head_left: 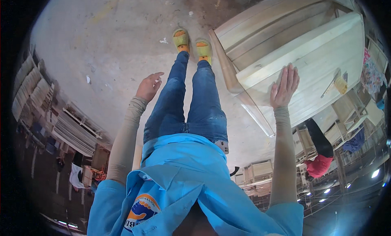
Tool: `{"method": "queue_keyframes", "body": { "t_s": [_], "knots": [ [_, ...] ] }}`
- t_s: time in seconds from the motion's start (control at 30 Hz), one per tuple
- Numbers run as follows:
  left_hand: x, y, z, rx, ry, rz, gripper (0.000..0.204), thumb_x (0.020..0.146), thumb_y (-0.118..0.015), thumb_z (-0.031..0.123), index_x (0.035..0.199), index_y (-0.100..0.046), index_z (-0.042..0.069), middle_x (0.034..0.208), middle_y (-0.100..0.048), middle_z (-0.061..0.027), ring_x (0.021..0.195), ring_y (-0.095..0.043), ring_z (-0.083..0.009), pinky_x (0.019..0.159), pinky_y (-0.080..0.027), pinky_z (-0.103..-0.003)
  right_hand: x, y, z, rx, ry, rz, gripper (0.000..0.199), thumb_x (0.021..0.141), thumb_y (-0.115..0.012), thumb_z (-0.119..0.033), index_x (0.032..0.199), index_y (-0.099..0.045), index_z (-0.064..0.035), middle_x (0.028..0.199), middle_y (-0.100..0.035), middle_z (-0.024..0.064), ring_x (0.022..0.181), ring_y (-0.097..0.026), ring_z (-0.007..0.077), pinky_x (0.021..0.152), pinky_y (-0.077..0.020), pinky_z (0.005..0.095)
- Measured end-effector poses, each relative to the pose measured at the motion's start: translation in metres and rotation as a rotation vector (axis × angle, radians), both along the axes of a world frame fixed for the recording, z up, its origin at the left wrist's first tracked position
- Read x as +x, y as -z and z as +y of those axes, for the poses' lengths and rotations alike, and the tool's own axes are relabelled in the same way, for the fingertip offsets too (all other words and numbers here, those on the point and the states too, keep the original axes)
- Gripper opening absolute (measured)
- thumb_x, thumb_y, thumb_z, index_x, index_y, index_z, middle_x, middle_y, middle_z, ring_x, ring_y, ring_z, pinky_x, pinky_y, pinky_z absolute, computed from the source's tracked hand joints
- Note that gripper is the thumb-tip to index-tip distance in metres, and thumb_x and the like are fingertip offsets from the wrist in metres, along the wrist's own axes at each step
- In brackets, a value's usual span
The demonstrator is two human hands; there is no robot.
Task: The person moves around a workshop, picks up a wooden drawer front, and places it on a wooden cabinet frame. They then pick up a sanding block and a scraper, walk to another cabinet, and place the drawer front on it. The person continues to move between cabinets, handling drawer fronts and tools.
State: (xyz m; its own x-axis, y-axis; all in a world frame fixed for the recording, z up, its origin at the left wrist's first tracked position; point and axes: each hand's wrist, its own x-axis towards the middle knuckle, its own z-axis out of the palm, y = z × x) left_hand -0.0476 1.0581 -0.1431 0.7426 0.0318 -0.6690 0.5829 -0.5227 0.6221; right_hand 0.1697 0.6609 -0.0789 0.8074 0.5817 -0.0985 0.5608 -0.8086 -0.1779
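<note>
On bare concrete floor (114, 36), right hand (284, 86) flat on pale wooden cabinet (309, 53), left hand (149, 87) free, grip wide.

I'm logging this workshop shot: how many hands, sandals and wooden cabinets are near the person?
Hands: 2, left hand open in the air, right hand flat on the cabinet
Yellow-green sandals: 2
Pale wooden cabinet: 1
Total: 5
</note>
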Motion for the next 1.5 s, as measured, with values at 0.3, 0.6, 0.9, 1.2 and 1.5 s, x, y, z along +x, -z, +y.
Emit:
{"method": "queue_keyframes", "body": {
  "t_s": [0.3,0.6,0.9,1.2,1.5],
  "knots": [
    [0.022,-0.005,-0.004,-0.007,0.108,0.032,0.030,0.076,-0.051,0.006,0.106,-0.052,0.009,0.082,-0.056,-0.0122,0.068,-0.055,-0.0253,0.065,-0.045,-0.034,0.004,-0.004,0.000,0.006,0.017,0.029,0.052,0.085,-0.029,-0.035,0.128,-0.030,-0.0056,0.134,-0.029,0.0118,0.124,-0.023,0.0348,0.099,-0.0131,0.0488],
    [0.032,-0.015,0.003,0.046,0.077,-0.012,0.031,0.074,-0.052,0.005,0.104,-0.054,0.007,0.086,-0.057,-0.0135,0.069,-0.056,-0.0249,0.067,-0.045,-0.034,0.005,-0.012,-0.004,-0.059,0.019,0.078,0.053,0.083,-0.032,-0.033,0.128,-0.030,-0.0053,0.135,-0.026,0.0129,0.125,-0.020,0.0349,0.101,-0.0121,0.0476],
    [0.026,-0.023,-0.005,0.087,0.202,-0.041,0.029,0.075,-0.051,0.012,0.104,-0.053,0.008,0.087,-0.058,-0.0126,0.077,-0.057,-0.0273,0.070,-0.045,-0.035,-0.001,-0.030,-0.001,-0.017,0.056,0.070,0.053,0.077,-0.042,-0.022,0.128,-0.031,-0.0100,0.135,-0.027,0.0071,0.125,-0.021,0.0303,0.100,-0.0156,0.0488],
    [0.009,-0.061,-0.040,0.214,0.305,-0.118,0.028,0.076,-0.049,0.012,0.103,-0.053,0.010,0.090,-0.057,-0.0148,0.083,-0.055,-0.0312,0.074,-0.044,-0.038,-0.043,-0.032,0.007,-0.029,0.272,-0.053,0.051,0.078,-0.044,-0.018,0.127,-0.032,-0.0151,0.136,-0.024,0.0053,0.126,-0.019,0.0280,0.100,-0.0151,0.0503],
    [0.018,-0.111,-0.197,0.251,0.383,-0.577,0.019,0.078,-0.049,0.011,0.095,-0.058,0.008,0.085,-0.058,-0.0144,0.076,-0.056,-0.0293,0.065,-0.044,-0.036,-0.326,-0.043,-0.156,0.268,0.550,0.060,0.038,0.074,-0.051,-0.011,0.112,-0.050,-0.0110,0.101,-0.053,0.0095,0.096,-0.046,0.0267,0.088,-0.0302,0.0452]
  ]
}}
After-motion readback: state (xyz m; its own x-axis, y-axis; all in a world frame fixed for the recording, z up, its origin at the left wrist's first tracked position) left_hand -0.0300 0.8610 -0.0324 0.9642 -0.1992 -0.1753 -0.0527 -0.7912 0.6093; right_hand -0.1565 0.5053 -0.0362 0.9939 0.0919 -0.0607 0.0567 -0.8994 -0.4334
